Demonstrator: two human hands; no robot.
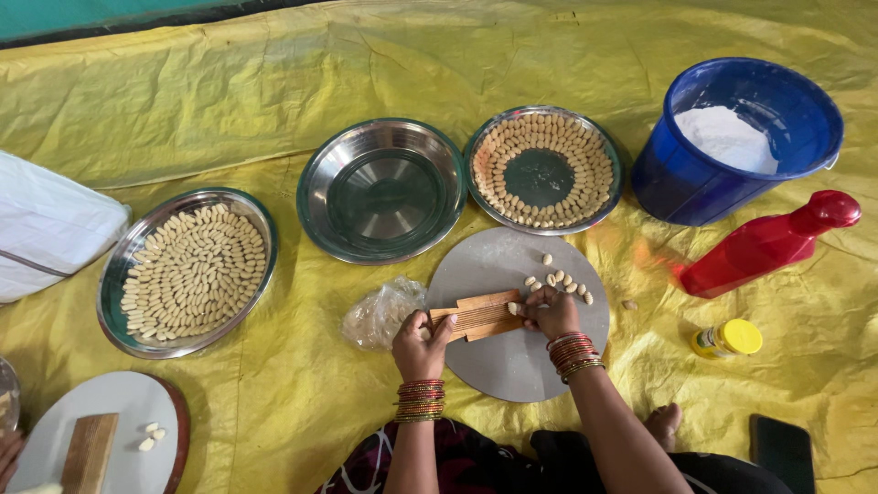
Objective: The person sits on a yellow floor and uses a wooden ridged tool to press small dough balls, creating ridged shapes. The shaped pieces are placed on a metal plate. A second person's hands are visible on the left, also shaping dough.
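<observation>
A wrinkled yellow sheet point(274, 119) covers the floor, with a green strip along the far edge. Nearest, the left hand point(419, 346) grips the end of a ridged wooden board point(477, 316), fingers closed on it. The right hand point(551, 311) presses a small dough piece point(514, 308) against the board's other end, fingers curled. Both work on a round grey board point(512, 366), with shaped pieces point(558, 279) just beyond the right hand. A plastic bag point(380, 316) lies beside the left. Farther off sit a full plate point(187, 270), an empty plate point(382, 187) and a ringed plate point(544, 169). To the right stand a blue bucket point(732, 146), red bottle point(764, 242) and yellow-capped jar point(727, 338).
</observation>
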